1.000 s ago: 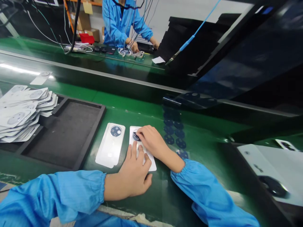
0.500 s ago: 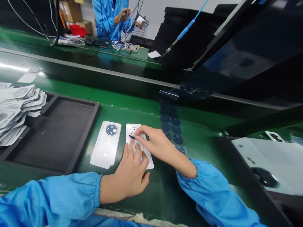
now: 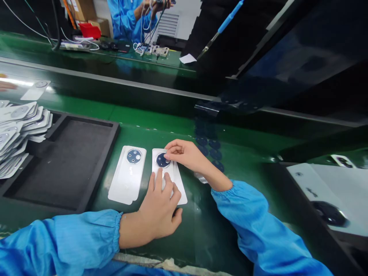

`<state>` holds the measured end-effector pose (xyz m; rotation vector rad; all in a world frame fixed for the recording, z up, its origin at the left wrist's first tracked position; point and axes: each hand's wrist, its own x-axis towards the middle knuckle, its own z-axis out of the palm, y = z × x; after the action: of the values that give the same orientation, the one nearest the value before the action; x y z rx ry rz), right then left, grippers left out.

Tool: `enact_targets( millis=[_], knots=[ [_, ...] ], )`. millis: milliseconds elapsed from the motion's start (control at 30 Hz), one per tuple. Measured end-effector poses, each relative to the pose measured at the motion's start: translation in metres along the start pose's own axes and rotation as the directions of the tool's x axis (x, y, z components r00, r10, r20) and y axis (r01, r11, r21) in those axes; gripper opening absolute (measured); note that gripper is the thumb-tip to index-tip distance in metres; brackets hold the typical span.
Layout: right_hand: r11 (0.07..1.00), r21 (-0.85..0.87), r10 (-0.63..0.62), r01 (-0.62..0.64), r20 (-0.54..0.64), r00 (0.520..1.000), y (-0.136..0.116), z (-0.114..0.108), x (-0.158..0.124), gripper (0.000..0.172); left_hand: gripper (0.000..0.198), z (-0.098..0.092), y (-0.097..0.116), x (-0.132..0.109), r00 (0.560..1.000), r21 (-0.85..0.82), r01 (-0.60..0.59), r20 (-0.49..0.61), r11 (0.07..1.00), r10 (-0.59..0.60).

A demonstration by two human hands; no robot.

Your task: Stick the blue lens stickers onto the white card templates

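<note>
Two white phone back covers lie side by side on the green bench. The left cover (image 3: 127, 175) has a round dark camera ring fitted at its top. My left hand (image 3: 160, 209) lies flat with fingers stretched out on the lower part of the right cover (image 3: 176, 183), pinning it down. My right hand (image 3: 184, 154) has its fingertips pinched at the edge of the round dark camera ring (image 3: 162, 160) sitting at the top of that cover.
A black foam tray (image 3: 66, 161) sits to the left, with a heap of white covers (image 3: 17, 130) beyond it. Dark round rings (image 3: 212, 149) lie on the bench right of my hands. A person in blue works across the belt (image 3: 126, 19). White covers (image 3: 330, 191) lie at right.
My right hand has shifted from lying over the ring to pinching its right edge, leaving the ring seated and visible on the cover. My left hand stays on the cover.
</note>
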<state>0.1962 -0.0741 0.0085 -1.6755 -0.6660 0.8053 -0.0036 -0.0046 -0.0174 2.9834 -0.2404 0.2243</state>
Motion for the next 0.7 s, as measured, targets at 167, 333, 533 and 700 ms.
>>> enact_targets(
  millis=[167, 333, 533, 700],
  knots=[
    [0.999, -0.035, 0.013, -0.01, 0.072, 0.997, -0.001, -0.003, 0.003, 0.027, 0.058, 0.001, 0.0, 0.001, 1.0, 0.001, -0.007, 0.006, 1.0, 0.007],
    [0.999, -0.033, -0.031, 0.034, 0.104, 0.994, 0.0, -0.008, 0.01, 0.027, 0.059, 0.003, 0.0, 0.001, 1.0, 0.006, -0.003, 0.017, 1.0, 0.003],
    [0.998, -0.027, -0.047, 0.052, 0.146, 0.988, 0.004, -0.011, 0.014, 0.029, 0.059, 0.001, 0.0, 0.0, 1.0, -0.004, -0.009, 0.023, 1.0, 0.01],
    [0.998, -0.045, -0.043, 0.049, 0.132, 0.99, 0.005, -0.01, 0.012, 0.031, 0.059, 0.0, 0.0, 0.0, 0.999, -0.009, -0.005, 0.032, 1.0, 0.006]
  ],
)
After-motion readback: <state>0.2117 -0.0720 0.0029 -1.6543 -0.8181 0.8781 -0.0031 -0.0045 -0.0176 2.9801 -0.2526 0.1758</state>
